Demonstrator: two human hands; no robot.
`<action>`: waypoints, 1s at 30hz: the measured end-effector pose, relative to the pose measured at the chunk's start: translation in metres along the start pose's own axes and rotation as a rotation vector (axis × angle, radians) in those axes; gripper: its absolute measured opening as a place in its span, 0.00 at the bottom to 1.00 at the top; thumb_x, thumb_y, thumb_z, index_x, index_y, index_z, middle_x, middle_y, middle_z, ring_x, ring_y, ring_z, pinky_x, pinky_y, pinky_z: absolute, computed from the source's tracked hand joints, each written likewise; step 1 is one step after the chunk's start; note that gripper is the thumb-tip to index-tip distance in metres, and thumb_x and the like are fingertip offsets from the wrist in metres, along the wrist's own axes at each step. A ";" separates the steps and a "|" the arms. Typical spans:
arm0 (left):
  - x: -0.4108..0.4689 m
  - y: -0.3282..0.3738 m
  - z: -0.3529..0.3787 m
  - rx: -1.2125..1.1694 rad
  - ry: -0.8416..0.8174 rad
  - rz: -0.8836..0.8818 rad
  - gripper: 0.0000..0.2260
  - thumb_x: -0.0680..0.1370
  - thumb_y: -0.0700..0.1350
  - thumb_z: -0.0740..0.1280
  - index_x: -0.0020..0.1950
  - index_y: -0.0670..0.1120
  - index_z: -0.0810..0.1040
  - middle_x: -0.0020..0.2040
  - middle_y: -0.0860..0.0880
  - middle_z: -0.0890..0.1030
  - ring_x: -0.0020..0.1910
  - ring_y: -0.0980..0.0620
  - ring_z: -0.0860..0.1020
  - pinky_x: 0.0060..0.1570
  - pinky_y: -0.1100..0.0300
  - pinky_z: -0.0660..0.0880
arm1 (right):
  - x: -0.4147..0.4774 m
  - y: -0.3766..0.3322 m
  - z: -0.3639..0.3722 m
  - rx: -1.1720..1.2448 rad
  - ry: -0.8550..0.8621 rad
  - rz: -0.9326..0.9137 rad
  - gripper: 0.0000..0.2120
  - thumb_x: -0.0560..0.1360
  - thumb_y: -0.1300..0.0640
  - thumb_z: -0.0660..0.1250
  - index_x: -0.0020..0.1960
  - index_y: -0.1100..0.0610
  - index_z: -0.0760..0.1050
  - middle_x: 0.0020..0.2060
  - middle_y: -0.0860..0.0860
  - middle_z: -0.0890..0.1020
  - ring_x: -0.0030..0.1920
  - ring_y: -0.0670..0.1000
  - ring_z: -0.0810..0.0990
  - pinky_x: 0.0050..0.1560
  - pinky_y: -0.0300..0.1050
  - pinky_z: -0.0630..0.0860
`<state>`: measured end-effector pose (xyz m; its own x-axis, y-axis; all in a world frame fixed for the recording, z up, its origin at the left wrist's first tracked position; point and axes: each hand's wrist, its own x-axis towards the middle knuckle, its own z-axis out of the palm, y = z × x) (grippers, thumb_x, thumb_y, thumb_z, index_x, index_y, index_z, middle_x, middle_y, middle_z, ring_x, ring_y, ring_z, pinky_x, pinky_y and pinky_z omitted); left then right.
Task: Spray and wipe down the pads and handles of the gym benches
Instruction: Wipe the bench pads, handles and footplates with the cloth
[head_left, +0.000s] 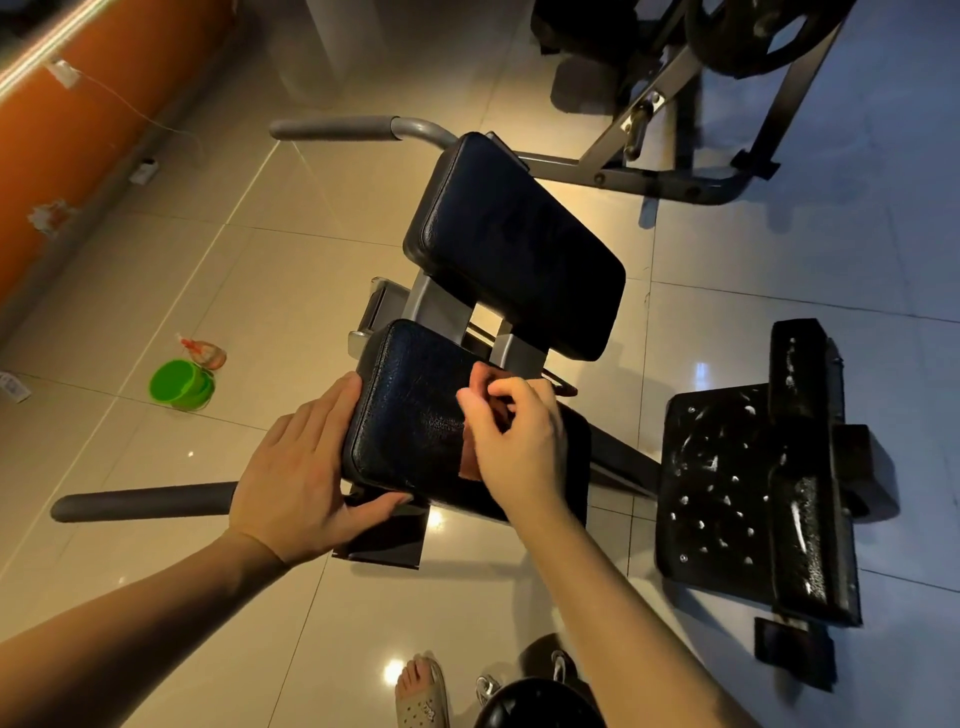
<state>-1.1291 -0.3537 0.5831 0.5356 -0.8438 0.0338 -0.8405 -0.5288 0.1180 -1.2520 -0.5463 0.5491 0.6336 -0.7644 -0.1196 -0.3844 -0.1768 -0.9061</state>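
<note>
The near black pad (410, 410) of the bench has cracked vinyl. My left hand (301, 467) grips its left edge, fingers along the side and thumb under the front. My right hand (514, 441) rests on the pad's right part, fingers pinched on a reddish cloth (475, 457) that is mostly hidden beneath the hand. The far black pad (514, 244) stands beyond it, untouched. A grey handle (332, 129) juts left at the top, and a darker handle (145, 501) juts left behind my left wrist. A spray bottle (203, 353) lies on the floor, far left.
A green bucket (182, 385) sits beside the spray bottle on the tiled floor. A worn black footplate (727, 483) stands to the right. Another machine with a weight plate (753, 36) fills the upper right. An orange wall (78, 130) runs along the left. My sandalled foot (421, 693) is below.
</note>
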 end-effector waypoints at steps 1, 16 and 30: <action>0.000 0.000 0.000 0.002 -0.001 -0.004 0.52 0.72 0.77 0.60 0.83 0.41 0.55 0.78 0.40 0.67 0.71 0.40 0.72 0.69 0.45 0.70 | 0.000 -0.001 0.004 -0.045 -0.010 0.009 0.14 0.76 0.41 0.70 0.55 0.49 0.75 0.55 0.45 0.73 0.58 0.47 0.73 0.53 0.45 0.76; 0.000 0.003 -0.001 -0.019 0.009 0.000 0.51 0.72 0.76 0.61 0.83 0.42 0.55 0.79 0.41 0.66 0.73 0.40 0.70 0.70 0.45 0.69 | 0.030 0.076 -0.030 -0.095 0.153 0.198 0.05 0.79 0.58 0.69 0.51 0.50 0.73 0.52 0.49 0.76 0.54 0.53 0.78 0.43 0.33 0.71; 0.000 0.001 0.000 -0.022 -0.006 -0.015 0.52 0.71 0.77 0.60 0.83 0.42 0.55 0.79 0.40 0.66 0.73 0.40 0.70 0.72 0.44 0.68 | -0.003 0.055 -0.012 -0.088 0.098 0.034 0.03 0.79 0.59 0.68 0.52 0.53 0.77 0.52 0.45 0.73 0.53 0.49 0.75 0.43 0.32 0.67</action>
<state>-1.1304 -0.3541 0.5829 0.5479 -0.8361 0.0262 -0.8302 -0.5396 0.1401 -1.2834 -0.5609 0.5048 0.5521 -0.8271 -0.1054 -0.4645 -0.2002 -0.8626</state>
